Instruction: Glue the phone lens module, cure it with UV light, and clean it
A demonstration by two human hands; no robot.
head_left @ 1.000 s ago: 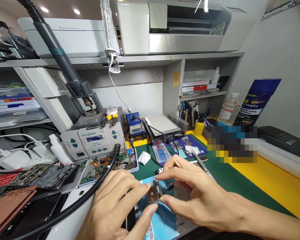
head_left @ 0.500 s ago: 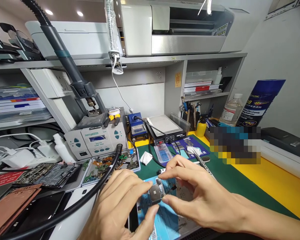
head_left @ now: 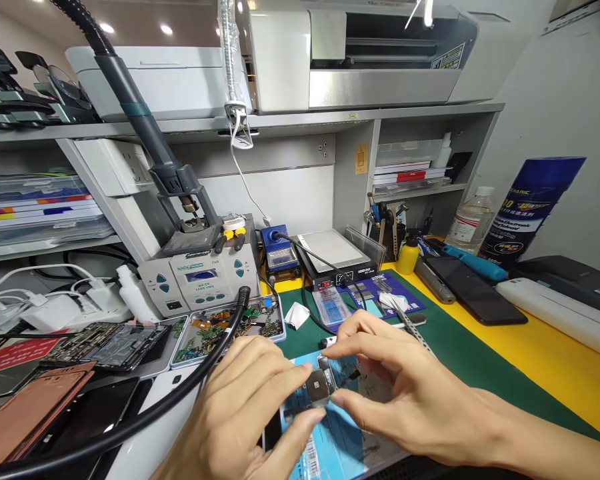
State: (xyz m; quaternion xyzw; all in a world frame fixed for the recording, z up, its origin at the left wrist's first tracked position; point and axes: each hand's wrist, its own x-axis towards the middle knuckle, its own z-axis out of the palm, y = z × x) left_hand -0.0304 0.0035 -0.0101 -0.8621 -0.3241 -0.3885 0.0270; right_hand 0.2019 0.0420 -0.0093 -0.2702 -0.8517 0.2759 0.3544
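A small phone camera module [head_left: 319, 387], a dark grey square block with a light mark and a silvery edge, is held up between both hands. My left hand [head_left: 253, 400] pinches its left side between thumb and index finger. From the right, my right hand [head_left: 400, 387] grips the other side and the upper end, its remaining fingers curled. Below lies a light-blue sheet [head_left: 337, 440] with a barcode, partly covered by the hands. A dark device edge shows behind my left thumb. Tweezers [head_left: 414, 328] rest on the mat beyond my right hand.
A black hose [head_left: 145, 427] arches across the left front. Behind it stand a tray [head_left: 283, 327] of small circuit boards and a hot-air station [head_left: 200, 280]. A heating plate [head_left: 335, 253] sits at the back. A black phone [head_left: 475, 290] lies at right beside bottles and a spray can [head_left: 533, 210].
The whole scene has shifted slightly right in view as the head turned a little left. Both hands keep their grip on the camera module, with hardly any change of pose.
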